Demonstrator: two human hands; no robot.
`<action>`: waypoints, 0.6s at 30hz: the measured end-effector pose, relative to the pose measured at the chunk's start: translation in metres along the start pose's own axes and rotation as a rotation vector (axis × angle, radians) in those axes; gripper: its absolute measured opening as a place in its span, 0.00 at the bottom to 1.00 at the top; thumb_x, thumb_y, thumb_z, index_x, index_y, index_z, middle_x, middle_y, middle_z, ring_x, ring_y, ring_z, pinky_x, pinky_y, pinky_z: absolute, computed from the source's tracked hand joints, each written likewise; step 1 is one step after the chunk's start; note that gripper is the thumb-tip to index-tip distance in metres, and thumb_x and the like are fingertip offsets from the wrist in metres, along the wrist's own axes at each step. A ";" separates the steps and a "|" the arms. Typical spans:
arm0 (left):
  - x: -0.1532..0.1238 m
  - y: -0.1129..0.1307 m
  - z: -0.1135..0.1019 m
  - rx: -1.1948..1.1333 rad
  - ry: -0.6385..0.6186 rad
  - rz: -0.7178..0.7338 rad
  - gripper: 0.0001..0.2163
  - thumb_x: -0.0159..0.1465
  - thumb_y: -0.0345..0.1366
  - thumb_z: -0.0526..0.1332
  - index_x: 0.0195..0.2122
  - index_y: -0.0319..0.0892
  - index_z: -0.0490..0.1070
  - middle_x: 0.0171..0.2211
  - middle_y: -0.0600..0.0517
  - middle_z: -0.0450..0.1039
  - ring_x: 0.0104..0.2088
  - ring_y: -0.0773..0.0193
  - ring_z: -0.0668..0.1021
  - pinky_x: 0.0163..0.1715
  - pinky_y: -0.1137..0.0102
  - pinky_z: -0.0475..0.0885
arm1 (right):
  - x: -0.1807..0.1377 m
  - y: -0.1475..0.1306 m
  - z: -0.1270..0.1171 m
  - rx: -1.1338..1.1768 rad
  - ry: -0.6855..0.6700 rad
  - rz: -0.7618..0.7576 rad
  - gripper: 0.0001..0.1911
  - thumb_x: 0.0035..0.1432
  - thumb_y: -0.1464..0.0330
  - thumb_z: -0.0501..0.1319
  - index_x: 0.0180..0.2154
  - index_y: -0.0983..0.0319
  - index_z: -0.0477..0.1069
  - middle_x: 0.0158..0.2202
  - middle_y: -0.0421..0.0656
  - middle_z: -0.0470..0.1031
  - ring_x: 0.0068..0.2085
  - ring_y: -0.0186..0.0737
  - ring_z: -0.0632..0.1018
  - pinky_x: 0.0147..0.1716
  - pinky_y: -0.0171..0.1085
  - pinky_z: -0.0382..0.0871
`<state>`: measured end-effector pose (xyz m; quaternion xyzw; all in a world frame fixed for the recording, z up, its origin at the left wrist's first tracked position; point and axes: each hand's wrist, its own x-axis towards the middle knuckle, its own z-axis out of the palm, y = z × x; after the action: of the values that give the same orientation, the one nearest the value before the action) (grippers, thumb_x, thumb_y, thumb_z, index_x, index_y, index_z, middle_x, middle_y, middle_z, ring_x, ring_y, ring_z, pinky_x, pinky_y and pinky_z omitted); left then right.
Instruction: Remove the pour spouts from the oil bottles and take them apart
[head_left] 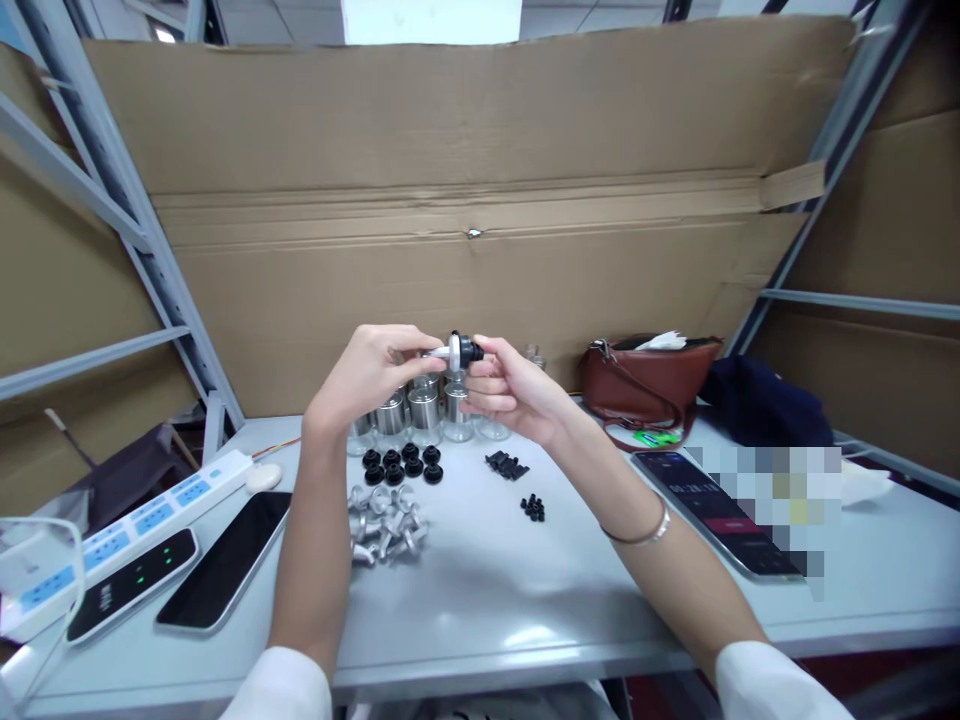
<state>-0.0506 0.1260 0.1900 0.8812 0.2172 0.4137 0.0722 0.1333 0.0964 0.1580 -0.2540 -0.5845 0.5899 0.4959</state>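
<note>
A cardboard panel (480,120) rises behind the glass jars (424,412); a pale table (480,610) lies beneath them. Above the jars, the left hand (375,368) pinches a silver stemmed piece (454,352), the right hand (514,388) a black stopper (469,350) touching it.

On the phone (716,512) at the right side, white digits seem to show 00:28, with the last ones blurred. The white marks on the black-faced device (133,585) at the left are not readable.
</note>
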 end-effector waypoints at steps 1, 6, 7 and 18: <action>-0.001 -0.001 -0.002 -0.023 0.009 -0.005 0.08 0.59 0.38 0.62 0.33 0.40 0.77 0.29 0.52 0.76 0.30 0.67 0.72 0.30 0.74 0.64 | -0.002 -0.001 0.002 -0.028 0.003 -0.013 0.24 0.55 0.52 0.60 0.20 0.59 0.54 0.15 0.28 0.44 0.15 0.25 0.49 0.20 0.32 0.58; -0.005 -0.003 -0.007 -0.138 -0.079 -0.158 0.11 0.60 0.41 0.60 0.30 0.39 0.75 0.25 0.53 0.72 0.22 0.70 0.69 0.23 0.75 0.63 | -0.002 0.005 0.004 -0.424 0.145 -0.297 0.27 0.55 0.46 0.56 0.26 0.64 0.69 0.18 0.36 0.64 0.21 0.32 0.66 0.25 0.33 0.61; -0.005 -0.003 -0.007 -0.136 -0.105 -0.184 0.12 0.60 0.42 0.60 0.29 0.38 0.75 0.23 0.54 0.70 0.21 0.71 0.67 0.22 0.75 0.62 | -0.001 0.007 0.002 -0.506 0.166 -0.352 0.26 0.57 0.46 0.55 0.26 0.64 0.69 0.19 0.38 0.66 0.23 0.32 0.67 0.27 0.33 0.62; -0.007 -0.021 -0.015 -0.370 -0.482 -0.375 0.14 0.64 0.46 0.55 0.30 0.39 0.67 0.17 0.54 0.69 0.12 0.74 0.64 0.13 0.77 0.59 | 0.002 0.012 -0.014 -1.151 0.144 -0.853 0.09 0.65 0.65 0.56 0.42 0.62 0.72 0.35 0.43 0.75 0.33 0.36 0.74 0.35 0.35 0.67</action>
<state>-0.0725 0.1409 0.1889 0.8703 0.2731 0.2060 0.3545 0.1413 0.1058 0.1448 -0.2629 -0.8169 -0.0747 0.5078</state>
